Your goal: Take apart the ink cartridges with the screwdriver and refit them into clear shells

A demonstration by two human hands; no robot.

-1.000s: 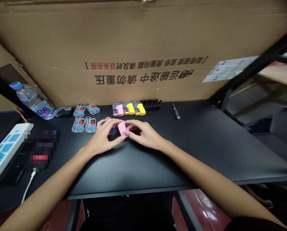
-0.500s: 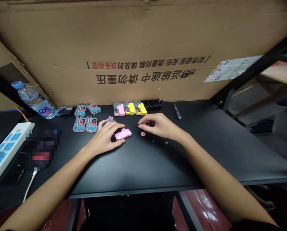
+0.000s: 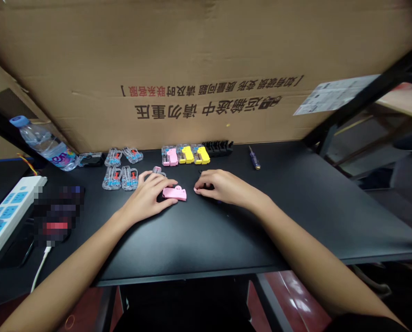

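My left hand (image 3: 152, 196) rests on the black table with its thumb and forefinger around a pink plastic piece (image 3: 176, 194). This piece has a small rounded bump on its far side, and its left end is hidden by the hand. My right hand (image 3: 223, 186) is closed in a pinch just to the right of it. Between those fingertips shows the edge of a small pink ring (image 3: 196, 189). A clear plastic part with a pink bit (image 3: 157, 170) lies just beyond my left fingers, partly covered.
Several clear assemblies (image 3: 112, 178) lie to the left. One pink-and-clear unit (image 3: 172, 157) and two yellow ones (image 3: 203, 155) stand before the cardboard wall (image 3: 206, 55), beside a black slotted rack (image 3: 220, 148). A screwdriver (image 3: 254, 159), water bottle (image 3: 50, 145) and power strip (image 3: 14, 203) are also there.
My right hand has come down to the pink ring on the table and pinched it. The pink piece at my left hand has turned slightly, its right end nearer me.
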